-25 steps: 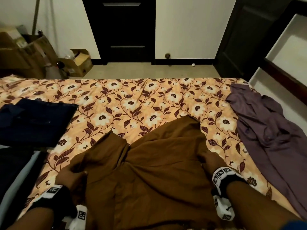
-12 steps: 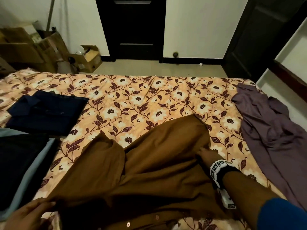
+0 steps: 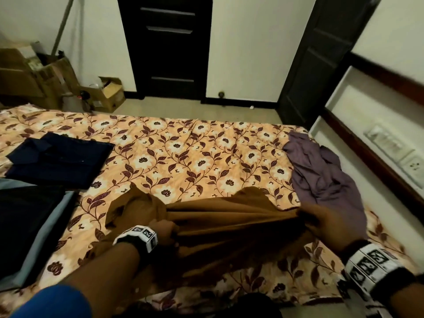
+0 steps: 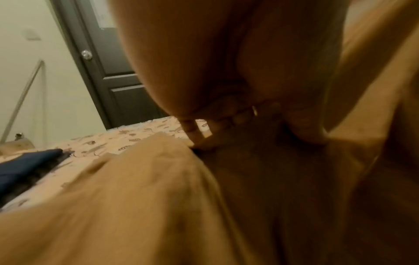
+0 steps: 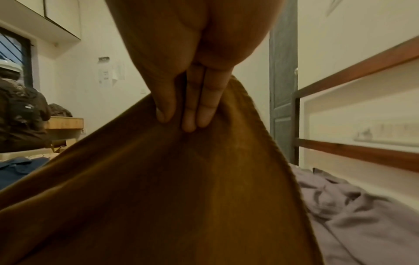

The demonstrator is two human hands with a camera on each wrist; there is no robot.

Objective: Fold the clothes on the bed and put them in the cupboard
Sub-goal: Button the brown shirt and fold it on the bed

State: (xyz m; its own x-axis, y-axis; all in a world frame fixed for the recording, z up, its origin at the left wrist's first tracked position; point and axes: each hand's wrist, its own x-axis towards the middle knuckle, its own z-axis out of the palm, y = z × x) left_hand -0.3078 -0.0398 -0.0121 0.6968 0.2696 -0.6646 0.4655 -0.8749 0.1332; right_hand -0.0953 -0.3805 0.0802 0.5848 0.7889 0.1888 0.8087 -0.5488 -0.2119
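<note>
Brown shirt between pinching fingers

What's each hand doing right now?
Left hand: grips a bunched part of the brown garment.
Right hand: pinches the brown garment's edge.

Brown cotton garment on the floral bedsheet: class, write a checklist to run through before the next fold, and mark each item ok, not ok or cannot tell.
1. Left hand grips the brown cotton garment: ok.
2. Right hand pinches its other edge, fingers curled into the fabric: ok.
3. Cloth pulled flat between the hands: not ok, it is gathered in ridges.
4. Bare floral bedsheet beyond the garment to lay it on: ok.
5. Crumpled purple garment apart from the brown one: cannot tell, the right hand hides where they meet.
6. Folded navy shirt out of the way: ok.
</note>
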